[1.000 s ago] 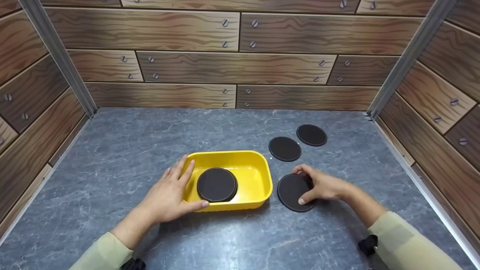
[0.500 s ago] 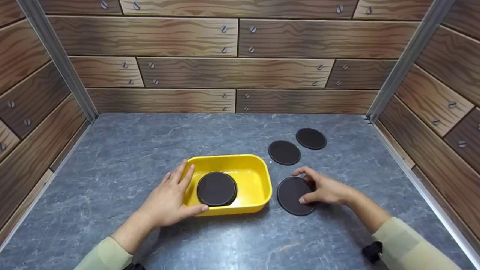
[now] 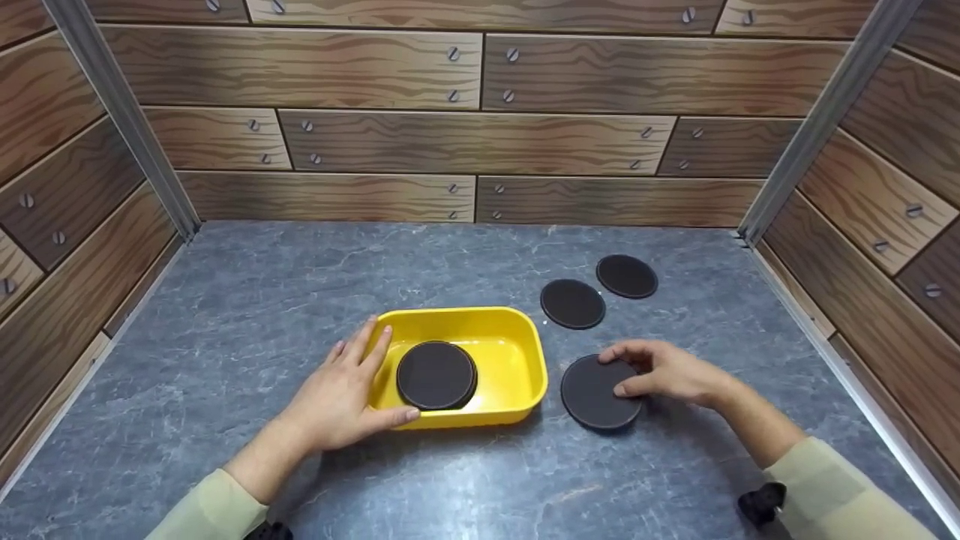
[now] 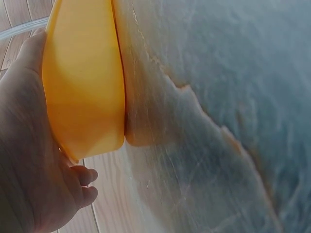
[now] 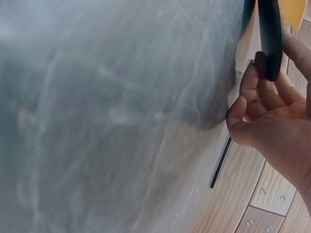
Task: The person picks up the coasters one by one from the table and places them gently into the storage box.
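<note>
In the head view my left hand (image 3: 330,394) spreads across the left end of a yellow plastic bin (image 3: 465,420), thumb on the front rim and fingers over the left rim. The left wrist view shows the bin's outer wall (image 4: 87,87) beside that hand. Inside the bin lie black round coasters (image 3: 436,375), apparently stacked, their edges slightly offset. Right of the bin, my right hand (image 3: 667,375) pinches another black coaster (image 3: 596,401) by its right edge, thumb on top. In the right wrist view this coaster (image 5: 270,39) is raised on edge-on fingers, with fingertips curled beneath it.
Two more black coasters (image 3: 572,304) (image 3: 627,276) lie flat on the grey marbled tabletop (image 3: 300,277), behind the held one. Wood-patterned panels (image 3: 480,142) enclose the back and sides, with metal posts at the corners.
My right hand has shifted slightly right and its fingers have drawn in on the coaster's edge; the coaster has moved a little with it. My left hand stays on the bin.
</note>
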Demonstrator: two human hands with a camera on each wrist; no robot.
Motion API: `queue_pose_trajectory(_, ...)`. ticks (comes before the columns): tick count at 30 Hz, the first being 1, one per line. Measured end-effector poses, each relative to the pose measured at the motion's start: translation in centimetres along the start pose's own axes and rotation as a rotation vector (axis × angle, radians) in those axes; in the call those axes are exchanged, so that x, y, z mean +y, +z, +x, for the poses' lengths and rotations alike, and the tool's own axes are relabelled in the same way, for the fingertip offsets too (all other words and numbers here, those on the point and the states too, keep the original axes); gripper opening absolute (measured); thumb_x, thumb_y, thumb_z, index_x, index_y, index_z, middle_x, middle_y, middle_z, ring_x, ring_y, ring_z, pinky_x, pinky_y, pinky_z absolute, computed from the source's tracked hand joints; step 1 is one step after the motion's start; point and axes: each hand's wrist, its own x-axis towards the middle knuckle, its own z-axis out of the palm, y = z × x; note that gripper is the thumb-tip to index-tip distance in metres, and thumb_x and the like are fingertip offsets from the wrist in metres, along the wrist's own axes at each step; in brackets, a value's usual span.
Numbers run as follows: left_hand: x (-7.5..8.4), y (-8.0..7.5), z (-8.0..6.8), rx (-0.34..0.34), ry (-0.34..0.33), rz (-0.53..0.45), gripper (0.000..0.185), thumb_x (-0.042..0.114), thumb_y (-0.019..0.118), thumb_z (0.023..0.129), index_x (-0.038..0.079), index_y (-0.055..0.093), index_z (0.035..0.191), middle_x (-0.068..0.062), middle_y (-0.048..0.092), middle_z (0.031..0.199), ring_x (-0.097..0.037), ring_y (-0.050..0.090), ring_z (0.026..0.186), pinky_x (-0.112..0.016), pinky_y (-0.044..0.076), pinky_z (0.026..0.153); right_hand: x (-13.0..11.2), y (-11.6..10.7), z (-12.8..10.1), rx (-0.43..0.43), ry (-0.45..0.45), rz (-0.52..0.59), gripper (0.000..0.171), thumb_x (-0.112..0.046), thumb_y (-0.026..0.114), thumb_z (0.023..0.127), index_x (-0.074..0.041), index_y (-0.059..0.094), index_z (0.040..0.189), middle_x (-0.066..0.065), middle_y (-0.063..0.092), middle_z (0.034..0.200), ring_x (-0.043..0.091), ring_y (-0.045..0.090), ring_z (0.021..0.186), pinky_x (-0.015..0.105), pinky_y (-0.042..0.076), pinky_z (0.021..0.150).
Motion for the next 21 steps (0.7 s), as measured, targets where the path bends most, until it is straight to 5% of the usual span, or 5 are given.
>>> queue_pose_trajectory(21, 0.0, 0.1, 0.1, -0.001, -0.003, -0.006, 0.126, 0.091, 0.055, 0.084, 0.006, 0.02, 0.17, -0.02, 0.007, 0.176, -0.045, 0.028, 0.156, -0.061, 0.019, 0.127, -2.1, -2.6, -1.9, 0.171, -0.037, 0.214, 0.051, -0.01, 0.078, 0.096, 0.007, 0.062, 0.142, 0.018, 0.07, 0.128, 0.014, 0.07, 0.109, 0.024, 0.058, 0.091)
